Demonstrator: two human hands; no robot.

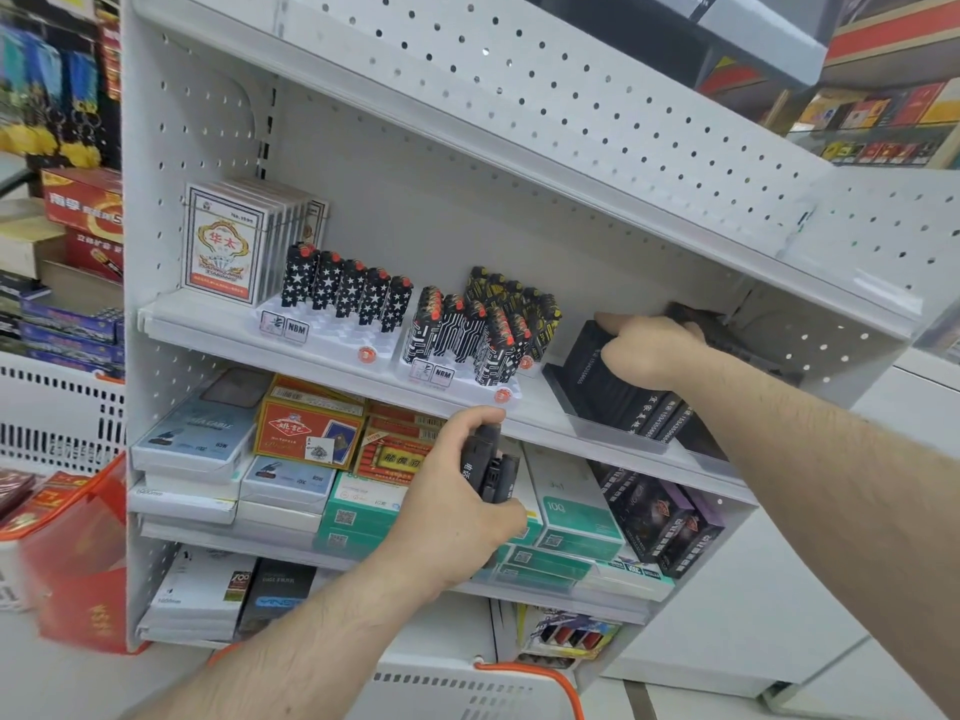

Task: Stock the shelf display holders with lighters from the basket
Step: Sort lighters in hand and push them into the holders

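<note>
My left hand grips a small bunch of black lighters just below the front lip of the middle shelf. My right hand reaches onto that shelf's right part and holds a black lighter above a row of black lighters in a dark holder. Left of it stand two white display holders: one with star-patterned lighters, one with black-and-white and yellow-patterned lighters. The white basket with an orange handle shows at the bottom edge.
Playing-card packs stand at the shelf's left end. Lower shelves hold boxed cables, red card boxes and teal boxes. A red bag and another white basket sit at the left. A perforated shelf hangs overhead.
</note>
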